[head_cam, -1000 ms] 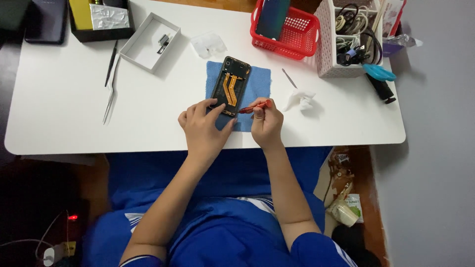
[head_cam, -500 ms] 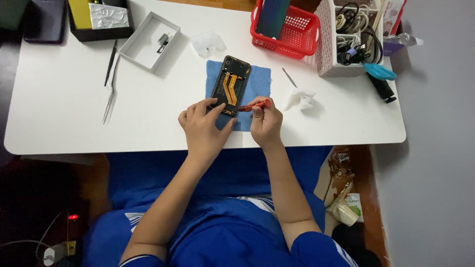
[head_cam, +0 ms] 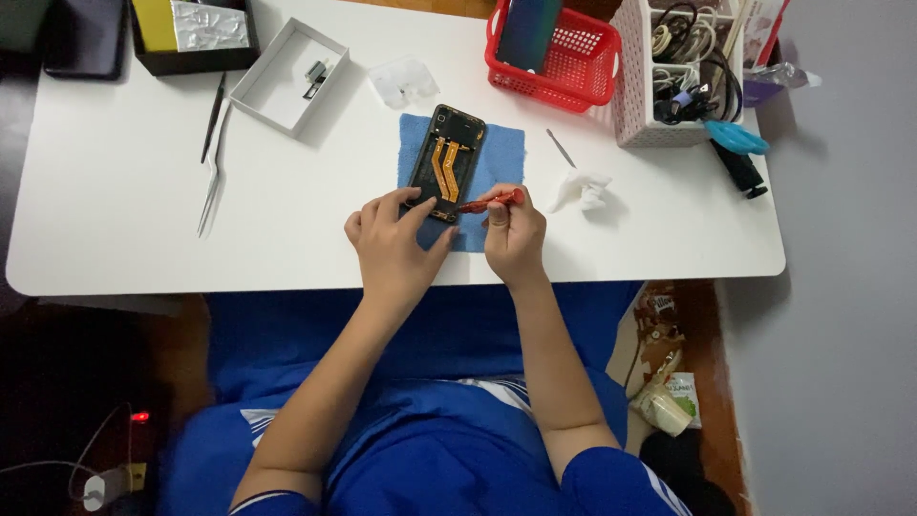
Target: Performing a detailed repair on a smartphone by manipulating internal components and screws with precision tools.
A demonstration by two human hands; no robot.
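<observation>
Phone: an opened phone (head_cam: 445, 162) with its back off lies on a blue cloth (head_cam: 497, 162) near the middle of the white table (head_cam: 124, 239); two orange ribbon cables run down its inside.
Left hand: the left hand (head_cam: 394, 247) rests on the table edge with fingers spread, fingertips pressing on the near end of the phone; it pins the phone rather than closing around anything.
Right hand: the right hand (head_cam: 514, 234) is clamped on a small red screwdriver (head_cam: 490, 202), pinched between thumb and fingers, lying almost level with its tip at the phone's near right corner.
Just beside: a crumpled white tissue (head_cam: 581, 190) lies to the right of the cloth, and a thin metal pin (head_cam: 561, 148) lies beyond it.
Far side: a red basket (head_cam: 583, 67) with a dark phone standing in it, and a white basket (head_cam: 635, 124) of cables beside it.
Left part: a shallow white tray (head_cam: 272, 96) with small dark parts, tweezers (head_cam: 212, 177) beside it, and a black box (head_cam: 186, 59) with a foil packet.
Clear plastic: a small see-through wrapper (head_cam: 403, 81) lies between the tray and the cloth.
Right edge: a blue-handled tool (head_cam: 735, 139) and a black tool (head_cam: 740, 172) lie well apart from the hands.
In the way: nothing lies between the hands and the phone; the left fingers cover its near left corner.
</observation>
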